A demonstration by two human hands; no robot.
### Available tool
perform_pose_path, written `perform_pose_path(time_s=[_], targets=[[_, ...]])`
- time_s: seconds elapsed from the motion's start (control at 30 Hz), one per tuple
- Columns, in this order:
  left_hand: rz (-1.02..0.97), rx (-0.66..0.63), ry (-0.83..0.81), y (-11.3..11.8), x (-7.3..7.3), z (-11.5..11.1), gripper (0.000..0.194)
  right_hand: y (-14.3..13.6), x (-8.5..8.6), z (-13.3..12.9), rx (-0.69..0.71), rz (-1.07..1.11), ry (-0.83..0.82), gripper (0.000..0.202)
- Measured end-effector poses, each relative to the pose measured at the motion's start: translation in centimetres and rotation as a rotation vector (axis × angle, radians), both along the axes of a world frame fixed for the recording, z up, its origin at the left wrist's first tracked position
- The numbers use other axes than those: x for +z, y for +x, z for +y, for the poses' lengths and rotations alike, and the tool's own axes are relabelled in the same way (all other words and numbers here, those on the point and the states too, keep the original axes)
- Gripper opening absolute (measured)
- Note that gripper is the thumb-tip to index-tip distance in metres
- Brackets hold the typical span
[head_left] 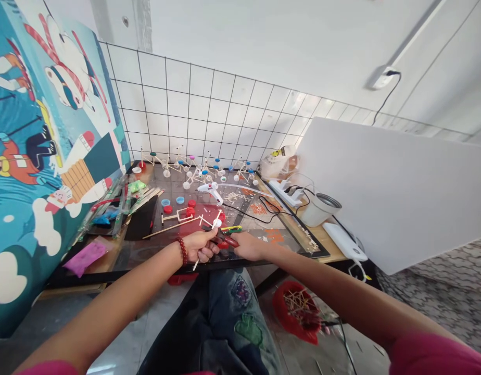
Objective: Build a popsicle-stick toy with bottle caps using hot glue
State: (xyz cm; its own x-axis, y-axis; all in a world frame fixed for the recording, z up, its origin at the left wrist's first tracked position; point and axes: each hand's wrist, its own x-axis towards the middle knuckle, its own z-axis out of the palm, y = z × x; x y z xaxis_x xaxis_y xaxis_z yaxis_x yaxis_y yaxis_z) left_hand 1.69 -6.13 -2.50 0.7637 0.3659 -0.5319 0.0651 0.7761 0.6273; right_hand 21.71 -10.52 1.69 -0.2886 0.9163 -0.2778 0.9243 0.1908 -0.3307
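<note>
My left hand (199,246), with a beaded bracelet at the wrist, pinches a thin wooden stick (195,264) that slants up past the thumb. My right hand (249,247) is wrapped around red-handled pliers (228,240). Their dark jaws meet the stick beside my left fingers; whether they bite into it I cannot tell. Just beyond the hands are a white round cap (217,223) and a yellow-and-green tool (232,228). A small stick frame (177,215) with red caps (190,211) lies to the left, near a long wooden stick (170,227).
A white glue gun (211,192) lies mid-table, its cable trailing right. Several stick-and-cap models (204,172) stand along the back. A power strip (286,193) and a grey-white bucket (320,209) are at the right. Below sits a red basin (277,307) of sticks.
</note>
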Motion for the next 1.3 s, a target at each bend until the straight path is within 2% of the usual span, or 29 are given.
perform_pose_path(time_s=[0.13,0.27,0.4,0.53,0.63,0.73,0.8,0.9,0.97,1.07,1.13,1.2,1.23,1.3], targets=[[0.011,-0.037,-0.049,-0.1,0.1,0.4,0.051,-0.1,0.1,0.0,-0.011,0.015,-0.018,0.012],[0.031,-0.101,-0.132,-0.3,0.8,0.4,0.058,-0.4,0.0,-0.4,-0.005,-0.028,0.005,0.018],[0.030,-0.052,-0.172,-0.5,1.7,-0.1,0.058,-0.4,-0.2,-0.5,-0.010,-0.049,0.002,0.020],[0.025,0.062,-0.110,-1.2,2.0,-1.4,0.035,-0.1,-0.5,-0.1,-0.076,0.003,0.001,0.013],[-0.039,0.176,0.001,-2.9,1.9,-3.0,0.019,0.6,-0.4,-0.3,-0.161,0.088,0.016,0.014],[-0.170,0.299,0.061,-5.4,2.3,-4.7,0.023,2.3,-0.1,-0.9,-0.232,0.105,0.160,0.026],[-0.265,0.385,0.058,-7.2,3.0,-5.3,0.031,4.0,0.1,-1.3,-0.314,0.022,0.249,0.037],[-0.329,0.543,0.094,-9.2,4.3,-5.4,0.034,6.5,0.1,-1.8,-0.398,-0.120,0.314,0.046],[-0.303,0.626,0.163,-9.9,4.9,-4.9,0.035,7.8,-0.2,-2.1,-0.432,-0.166,0.326,0.050],[-0.080,0.617,0.392,-9.9,4.8,-3.8,0.032,8.9,-0.9,-2.1,-0.515,-0.168,0.300,0.055],[0.166,0.534,0.701,-9.3,4.3,-3.0,0.021,9.1,-1.4,-1.9,-0.549,-0.168,0.292,0.057],[0.397,0.386,1.069,-8.3,3.7,-2.4,0.011,9.2,-1.7,-1.5,-0.542,-0.174,0.293,0.058],[0.493,0.286,1.226,-7.7,3.3,-2.2,0.013,9.3,-1.8,-1.3,-0.526,-0.178,0.291,0.058],[0.666,0.079,1.424,-6.1,2.6,-1.9,0.023,9.3,-2.0,-0.8,-0.497,-0.183,0.284,0.057]])
